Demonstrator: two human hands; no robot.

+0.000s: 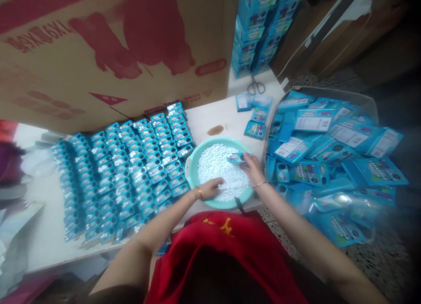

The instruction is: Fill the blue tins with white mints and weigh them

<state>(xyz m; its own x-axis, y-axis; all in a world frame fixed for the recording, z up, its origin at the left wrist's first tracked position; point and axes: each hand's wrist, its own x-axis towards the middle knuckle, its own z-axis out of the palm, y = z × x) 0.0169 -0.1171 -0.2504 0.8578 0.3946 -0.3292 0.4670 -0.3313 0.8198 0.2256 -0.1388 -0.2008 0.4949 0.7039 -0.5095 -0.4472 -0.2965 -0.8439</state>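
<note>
A teal round basin full of small white pellets sits on the white table in front of me. My left hand reaches into the pellets at the basin's near side, fingers curled among them. My right hand holds a small blue packet over the basin's right side. To the left of the basin lie rows of several small blue packets packed closely together.
A large cardboard box with red print stands behind the rows. A clear bin at the right holds several larger blue cartons. Scissors and a stack of blue cartons sit at the back. Loose packets lie beyond the basin.
</note>
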